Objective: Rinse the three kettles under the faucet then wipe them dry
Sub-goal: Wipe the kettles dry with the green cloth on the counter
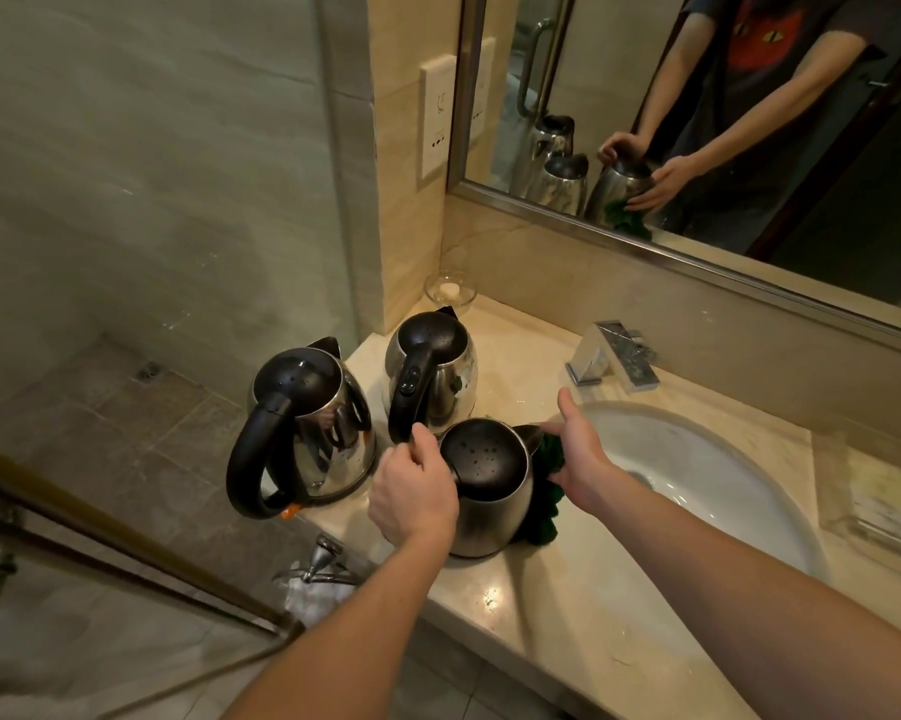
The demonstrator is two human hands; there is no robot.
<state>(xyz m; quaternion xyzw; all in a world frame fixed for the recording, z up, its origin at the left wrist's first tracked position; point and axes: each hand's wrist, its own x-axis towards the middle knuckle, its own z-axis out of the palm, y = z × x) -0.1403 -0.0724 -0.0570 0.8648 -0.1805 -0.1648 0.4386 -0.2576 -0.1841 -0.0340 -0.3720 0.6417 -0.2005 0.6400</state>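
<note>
Steel kettle (495, 491) stands just left of the sink basin (697, 423); our left hand (412, 496) curls round its handle, our right hand (583, 459) lies flat, thumb out, pressing a green cloth (547, 491) to its basin-side wall. Wiping, we judge: steady the handle and turn the kettle into the cloth. Second kettle (308, 423) and third kettle (432, 376) crowd farther left of the basin and the counter (541, 615) edge runs close, so free room lies basinward.

Glossy steel kettle (495, 511), fuzzy cloth (547, 491)

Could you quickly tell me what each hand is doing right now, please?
Left hand: closed, gripping the nearest kettle.
Right hand: open, thumb spread, pressing a green cloth against that kettle's side.
</note>
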